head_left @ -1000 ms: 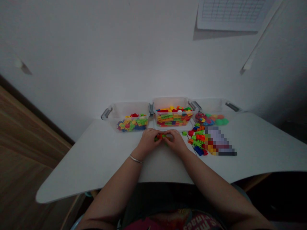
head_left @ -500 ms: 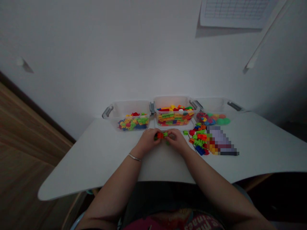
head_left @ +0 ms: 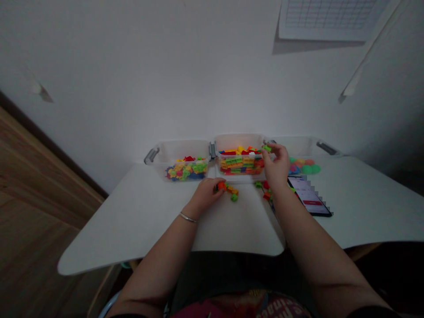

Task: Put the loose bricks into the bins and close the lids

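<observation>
My left hand (head_left: 206, 193) rests low over the table, its fingers closed round an orange toy brick (head_left: 221, 186). Beside those fingertips, yellow-orange bricks (head_left: 232, 190) and a green brick (head_left: 234, 198) lie close together; whether they are joined to the held one I cannot tell. Raised at the right end of the middle bin (head_left: 240, 140), my right hand (head_left: 278, 167) pinches a green toy brick (head_left: 266, 148). That bin is heaped with bricks of many colours. Under my right wrist are loose bricks (head_left: 266, 194), partly covered by the arm.
To the left stands a clear bin (head_left: 182, 145) with small colourful pieces. A third clear bin (head_left: 300, 143) on the right holds round coloured pieces. A phone (head_left: 309, 196) lies on the white table (head_left: 142, 221), right of my right forearm. The wall rises behind the bins.
My right hand has left the bricks at my left hand and moved up and right to the middle bin with a green brick. My left hand has stayed about where it was.
</observation>
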A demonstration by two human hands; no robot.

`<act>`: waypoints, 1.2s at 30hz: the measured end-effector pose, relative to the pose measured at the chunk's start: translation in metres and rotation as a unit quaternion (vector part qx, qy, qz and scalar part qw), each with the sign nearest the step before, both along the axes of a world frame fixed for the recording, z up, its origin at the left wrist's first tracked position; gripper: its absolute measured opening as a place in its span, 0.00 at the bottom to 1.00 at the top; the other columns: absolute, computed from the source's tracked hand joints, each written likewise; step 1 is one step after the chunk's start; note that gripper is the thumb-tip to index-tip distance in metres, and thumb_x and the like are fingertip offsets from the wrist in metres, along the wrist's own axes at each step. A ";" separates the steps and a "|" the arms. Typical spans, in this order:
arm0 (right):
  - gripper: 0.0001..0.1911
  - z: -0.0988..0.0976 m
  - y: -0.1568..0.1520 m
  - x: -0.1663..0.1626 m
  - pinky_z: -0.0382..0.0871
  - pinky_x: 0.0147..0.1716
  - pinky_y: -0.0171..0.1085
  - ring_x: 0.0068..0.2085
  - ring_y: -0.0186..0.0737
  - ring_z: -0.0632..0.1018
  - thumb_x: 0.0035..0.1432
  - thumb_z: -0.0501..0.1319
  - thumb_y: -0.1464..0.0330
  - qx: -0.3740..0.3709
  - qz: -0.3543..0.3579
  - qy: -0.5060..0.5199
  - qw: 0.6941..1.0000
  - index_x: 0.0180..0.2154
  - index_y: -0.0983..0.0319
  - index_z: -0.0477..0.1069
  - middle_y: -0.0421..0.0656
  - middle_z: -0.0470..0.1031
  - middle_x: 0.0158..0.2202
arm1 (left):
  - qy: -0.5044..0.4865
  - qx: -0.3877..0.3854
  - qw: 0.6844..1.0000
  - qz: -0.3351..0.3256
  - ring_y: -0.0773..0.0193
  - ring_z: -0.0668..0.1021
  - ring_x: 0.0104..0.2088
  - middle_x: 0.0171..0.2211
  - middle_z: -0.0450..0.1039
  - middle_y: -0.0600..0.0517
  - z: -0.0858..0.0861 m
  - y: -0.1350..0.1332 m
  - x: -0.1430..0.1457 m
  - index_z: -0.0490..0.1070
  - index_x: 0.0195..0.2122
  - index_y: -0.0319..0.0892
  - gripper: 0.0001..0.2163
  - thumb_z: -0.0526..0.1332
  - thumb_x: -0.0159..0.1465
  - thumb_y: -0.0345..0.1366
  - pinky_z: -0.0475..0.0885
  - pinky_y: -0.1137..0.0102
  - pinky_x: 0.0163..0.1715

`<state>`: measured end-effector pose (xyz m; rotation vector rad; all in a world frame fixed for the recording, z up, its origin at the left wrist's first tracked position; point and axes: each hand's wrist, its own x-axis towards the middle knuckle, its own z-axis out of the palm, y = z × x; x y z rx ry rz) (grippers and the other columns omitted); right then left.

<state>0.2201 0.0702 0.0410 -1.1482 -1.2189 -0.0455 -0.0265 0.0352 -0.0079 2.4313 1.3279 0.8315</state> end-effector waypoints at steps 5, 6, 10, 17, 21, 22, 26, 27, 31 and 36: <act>0.16 -0.001 0.024 0.006 0.68 0.42 0.43 0.37 0.43 0.76 0.54 0.60 0.59 -0.071 -0.047 -0.024 0.996 0.40 0.63 0.70 0.46 0.77 0.35 | 0.005 0.011 1.000 -0.010 0.57 0.76 0.43 0.43 0.78 0.45 -0.004 0.001 -0.002 0.73 0.46 0.41 0.12 0.59 0.62 0.36 0.70 0.61 0.48; 0.15 -0.003 0.025 0.005 0.67 0.44 0.45 0.38 0.44 0.76 0.56 0.59 0.60 -0.090 -0.057 -0.063 0.992 0.40 0.63 0.71 0.46 0.77 0.34 | 0.007 0.012 1.000 -0.009 0.57 0.77 0.43 0.42 0.78 0.46 -0.005 0.002 -0.002 0.74 0.45 0.41 0.12 0.59 0.61 0.36 0.70 0.61 0.47; 0.15 -0.008 0.021 0.002 0.61 0.51 0.51 0.43 0.49 0.74 0.61 0.51 0.64 -0.112 -0.094 -0.217 0.965 0.37 0.62 0.75 0.50 0.78 0.36 | 0.018 0.017 1.000 -0.012 0.58 0.77 0.40 0.40 0.78 0.46 -0.005 0.004 -0.001 0.74 0.44 0.41 0.11 0.60 0.62 0.36 0.71 0.62 0.44; 0.14 -0.013 0.018 0.007 0.54 0.58 0.55 0.49 0.50 0.72 0.60 0.52 0.66 -0.088 -0.036 -0.225 0.970 0.41 0.63 0.73 0.51 0.76 0.44 | 0.019 0.005 1.000 -0.015 0.57 0.76 0.41 0.40 0.78 0.46 -0.004 0.002 0.001 0.74 0.44 0.41 0.11 0.60 0.61 0.36 0.71 0.62 0.45; 0.19 -0.017 0.007 -0.003 0.58 0.56 0.55 0.52 0.50 0.69 0.57 0.54 0.66 -0.048 -0.041 -0.124 0.990 0.49 0.64 0.67 0.52 0.73 0.49 | -0.002 0.005 1.000 -0.018 0.56 0.77 0.43 0.42 0.78 0.45 -0.005 0.005 0.001 0.74 0.45 0.41 0.12 0.60 0.61 0.36 0.70 0.61 0.46; 0.20 -0.019 0.001 -0.009 0.59 0.56 0.54 0.53 0.50 0.69 0.56 0.54 0.66 -0.036 -0.045 -0.100 0.993 0.50 0.63 0.66 0.53 0.72 0.50 | -0.013 0.001 1.000 -0.015 0.56 0.77 0.43 0.42 0.78 0.45 -0.006 0.006 0.002 0.74 0.45 0.41 0.13 0.61 0.61 0.36 0.70 0.61 0.46; 0.21 -0.034 -0.025 -0.036 0.58 0.58 0.54 0.56 0.50 0.68 0.56 0.54 0.68 0.007 -0.005 -0.093 0.996 0.52 0.62 0.64 0.53 0.70 0.52 | -0.094 -0.042 0.995 0.010 0.58 0.77 0.40 0.40 0.77 0.46 -0.010 0.010 0.007 0.70 0.48 0.41 0.15 0.61 0.60 0.37 0.72 0.62 0.43; 0.21 -0.038 -0.031 -0.042 0.59 0.57 0.53 0.56 0.49 0.68 0.56 0.54 0.69 0.008 0.028 -0.116 0.993 0.52 0.61 0.64 0.52 0.70 0.52 | -0.125 -0.061 0.990 0.014 0.59 0.78 0.39 0.40 0.77 0.46 -0.010 0.011 0.009 0.69 0.49 0.41 0.16 0.62 0.60 0.37 0.72 0.63 0.42; 0.19 -0.053 -0.047 -0.058 0.61 0.57 0.53 0.55 0.48 0.69 0.56 0.55 0.72 -0.026 0.178 -0.232 0.956 0.50 0.60 0.66 0.49 0.72 0.51 | -0.237 -0.128 0.963 0.016 0.62 0.79 0.36 0.39 0.76 0.46 -0.010 0.012 0.012 0.66 0.47 0.40 0.15 0.62 0.60 0.38 0.74 0.65 0.38; 0.19 -0.068 -0.046 -0.060 0.64 0.55 0.52 0.52 0.48 0.71 0.55 0.57 0.73 -0.092 0.244 -0.256 0.931 0.50 0.61 0.68 0.50 0.74 0.49 | -0.283 -0.160 0.946 0.011 0.62 0.79 0.37 0.34 0.76 0.50 -0.010 0.013 0.012 0.66 0.44 0.41 0.17 0.66 0.56 0.39 0.74 0.65 0.40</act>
